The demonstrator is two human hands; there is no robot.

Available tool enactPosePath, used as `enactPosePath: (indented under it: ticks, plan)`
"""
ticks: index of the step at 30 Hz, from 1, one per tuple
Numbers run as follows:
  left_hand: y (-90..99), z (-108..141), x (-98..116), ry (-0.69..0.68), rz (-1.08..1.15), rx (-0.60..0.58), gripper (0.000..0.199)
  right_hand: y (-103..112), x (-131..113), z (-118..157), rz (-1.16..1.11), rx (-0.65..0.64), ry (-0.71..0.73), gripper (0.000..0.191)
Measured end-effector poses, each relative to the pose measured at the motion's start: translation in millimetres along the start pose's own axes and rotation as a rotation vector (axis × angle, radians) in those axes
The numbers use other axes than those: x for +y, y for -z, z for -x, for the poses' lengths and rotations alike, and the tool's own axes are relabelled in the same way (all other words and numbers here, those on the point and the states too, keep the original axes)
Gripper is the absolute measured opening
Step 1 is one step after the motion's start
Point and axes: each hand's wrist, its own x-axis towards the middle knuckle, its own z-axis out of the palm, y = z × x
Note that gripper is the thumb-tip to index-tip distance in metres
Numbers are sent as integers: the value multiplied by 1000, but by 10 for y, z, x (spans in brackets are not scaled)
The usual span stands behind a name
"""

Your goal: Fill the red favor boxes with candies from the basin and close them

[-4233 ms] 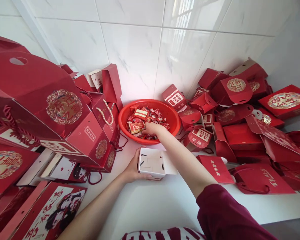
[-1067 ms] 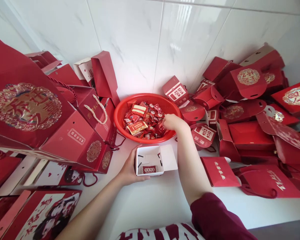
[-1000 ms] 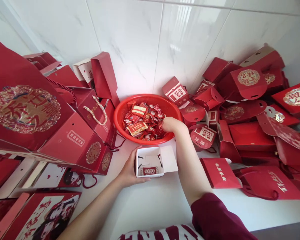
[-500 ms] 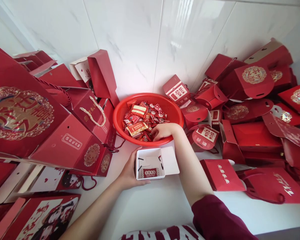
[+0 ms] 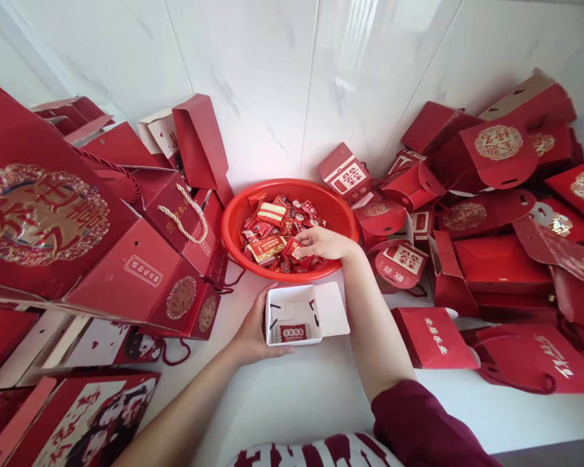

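My left hand (image 5: 252,332) is wrapped round the side of a small white box (image 5: 288,297), which lies on the counter with its lid flap turned out to the right. One red-and-white wrapped sweet (image 5: 293,333) lies inside. Just behind the box is a round red plastic basket (image 5: 230,243) holding many sweets in red and gold wrappers. My right hand (image 5: 325,244) reaches over its near right rim, thumb and fingers pinched on a red-wrapped candy (image 5: 292,248). A gold packet (image 5: 267,248) and a cream-and-red packet (image 5: 272,214) lie on the heap.
Large red gift bags and boxes (image 5: 121,259) crowd the left, some with rope handles. More red boxes (image 5: 491,266) are piled on the right, one small box (image 5: 435,338) near the forearm. A white tiled wall (image 5: 263,97) stands behind the white counter (image 5: 272,395).
My right hand has risen slightly out of the heap, and a red-wrapped candy now shows at its fingertips. My left hand still holds the box in place.
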Motion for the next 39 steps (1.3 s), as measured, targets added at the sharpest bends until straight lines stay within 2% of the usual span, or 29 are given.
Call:
enactPosePath:
  ticks: [7,9,15,20,23,26,29,31,33,35,39]
  plan:
    - [7,8,-38,-13,0,2,116,-27,62,-41,-163,162,180,45]
    - [9,8,-49,-23,0,4,118,-43,32,-24,-240,215,203,42]
    - [19,11,-61,-26,-95,28,120,-75,-61,49,-280,291,-1,22]
    - [-4,8,-18,-3,-33,20,121,-63,-39,40,-254,375,1,26]
    - [-8,6,-3,-9,-28,17,120,-99,-108,82,-262,479,111,34]
    - [-3,2,-13,-30,-52,22,118,-207,-323,253,-267,572,292,35]
    - [-2,-6,-27,-44,-50,20,115,-358,-633,556,-97,459,298,21]
    - [-5,-12,-31,-43,-36,15,113,-465,-815,770,79,336,225,8]
    - [-9,-14,-29,-35,-31,15,112,-580,-921,929,264,226,121,9]
    - [-9,-15,-24,-28,-40,16,112,-707,-933,997,418,175,39,16]
    - [-2,-18,-12,-36,-70,9,109,-968,-801,899,597,225,-56,19]
